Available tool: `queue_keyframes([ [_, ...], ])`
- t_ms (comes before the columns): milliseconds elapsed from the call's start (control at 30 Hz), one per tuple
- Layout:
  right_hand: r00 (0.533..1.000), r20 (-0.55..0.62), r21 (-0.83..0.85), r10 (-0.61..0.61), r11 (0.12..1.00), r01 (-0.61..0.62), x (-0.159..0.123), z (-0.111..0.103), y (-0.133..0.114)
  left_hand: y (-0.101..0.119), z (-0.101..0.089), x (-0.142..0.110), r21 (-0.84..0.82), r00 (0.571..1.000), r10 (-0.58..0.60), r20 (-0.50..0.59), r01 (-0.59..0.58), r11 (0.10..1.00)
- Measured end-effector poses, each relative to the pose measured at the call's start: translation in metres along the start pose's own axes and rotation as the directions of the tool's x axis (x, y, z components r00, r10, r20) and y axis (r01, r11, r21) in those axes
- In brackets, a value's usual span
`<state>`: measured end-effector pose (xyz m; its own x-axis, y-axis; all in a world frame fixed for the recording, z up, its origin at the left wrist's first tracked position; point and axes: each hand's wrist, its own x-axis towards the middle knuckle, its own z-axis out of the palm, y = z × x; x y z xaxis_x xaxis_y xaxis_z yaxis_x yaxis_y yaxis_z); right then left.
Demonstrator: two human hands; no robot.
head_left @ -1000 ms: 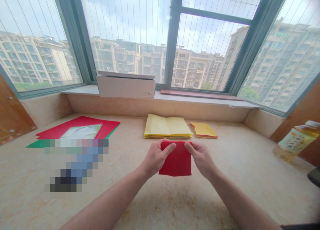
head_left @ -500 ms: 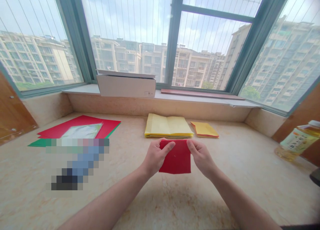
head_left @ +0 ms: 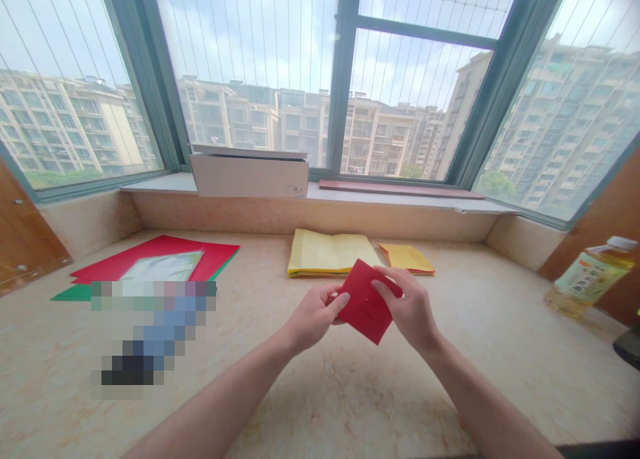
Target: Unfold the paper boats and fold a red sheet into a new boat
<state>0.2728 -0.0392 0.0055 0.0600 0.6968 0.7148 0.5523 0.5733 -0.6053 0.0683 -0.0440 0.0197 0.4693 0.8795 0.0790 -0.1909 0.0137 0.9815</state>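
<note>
A folded square of red paper [head_left: 367, 312] is held up above the counter, turned so that one corner points down toward me. My left hand [head_left: 320, 316] pinches its left corner, thumb on top and fingers beneath. My right hand [head_left: 410, 302] grips the upper right edge, its thumb resting on the face. Just beyond my hands lies a stack of yellow paper [head_left: 330, 251], its top sheet creased down the middle. To the right of that stack sits a smaller folded orange-yellow paper [head_left: 410, 256].
Red sheets [head_left: 165, 249] and green sheets [head_left: 75, 292] lie at the left under a clear packet [head_left: 170, 264], beside a blurred-out patch. A bottle of yellowish liquid [head_left: 590, 276] stands at the right. On the window ledge are a white box [head_left: 250, 176] and a reddish strip [head_left: 400, 190].
The red paper has been rotated from lying square to a diamond angle. My right hand has shifted right and turned with it, while my left hand has slid slightly down the paper's side.
</note>
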Motion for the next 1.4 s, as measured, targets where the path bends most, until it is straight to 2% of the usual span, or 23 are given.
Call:
queue_keyframes([
  [67,0.979,-0.028,-0.177,-0.201,0.965,0.193,-0.001,-0.001,-0.004,-0.002,0.0,0.002,-0.029,0.992,0.03,-0.126,-0.034,0.999],
  [133,0.935,0.054,-0.253,-0.352,0.9,0.354,-0.004,0.001,-0.009,-0.002,0.0,0.003,-0.094,0.966,0.076,-0.246,-0.102,0.99],
  [233,0.852,0.239,-0.24,-0.467,0.822,0.517,-0.008,0.006,-0.017,0.0,0.002,0.002,-0.229,0.961,0.114,-0.252,-0.173,0.958],
  [300,0.829,0.28,-0.226,-0.483,0.806,0.546,-0.01,0.009,-0.02,0.003,0.003,-0.001,-0.283,0.968,0.13,-0.213,-0.189,0.94],
  [500,0.847,0.243,-0.113,-0.473,0.853,0.509,-0.008,0.006,-0.013,0.008,0.007,-0.008,-0.36,0.986,0.132,-0.103,-0.16,0.919],
  [633,0.855,0.231,0.015,-0.465,0.88,0.474,-0.007,0.003,-0.006,0.008,0.007,-0.01,-0.412,0.987,0.12,-0.107,-0.154,0.898],
  [767,0.854,0.277,0.117,-0.441,0.897,0.426,-0.007,0.002,-0.004,0.007,0.006,-0.008,-0.445,0.987,0.112,-0.114,-0.151,0.883],
  [900,0.848,0.3,0.139,-0.436,0.9,0.414,-0.008,0.002,-0.006,0.007,0.003,-0.007,-0.473,0.986,0.108,-0.131,-0.158,0.867],
  [1033,0.873,0.289,0.143,-0.393,0.919,0.366,-0.009,0.001,-0.006,0.008,0.001,-0.008,-0.501,0.988,0.137,-0.065,-0.151,0.852],
  [1200,0.923,0.189,0.156,-0.335,0.938,0.309,-0.008,-0.001,-0.006,0.005,0.0,-0.012,-0.468,0.98,0.19,0.061,-0.14,0.872],
  [1300,0.95,0.102,0.156,-0.296,0.948,0.279,-0.006,-0.003,-0.009,0.001,0.0,-0.013,-0.392,0.969,0.208,0.135,-0.141,0.909],
  [1400,0.969,0.045,0.157,-0.244,0.959,0.234,-0.005,-0.004,-0.01,-0.005,0.002,-0.012,-0.28,0.968,0.197,0.156,-0.148,0.949],
])
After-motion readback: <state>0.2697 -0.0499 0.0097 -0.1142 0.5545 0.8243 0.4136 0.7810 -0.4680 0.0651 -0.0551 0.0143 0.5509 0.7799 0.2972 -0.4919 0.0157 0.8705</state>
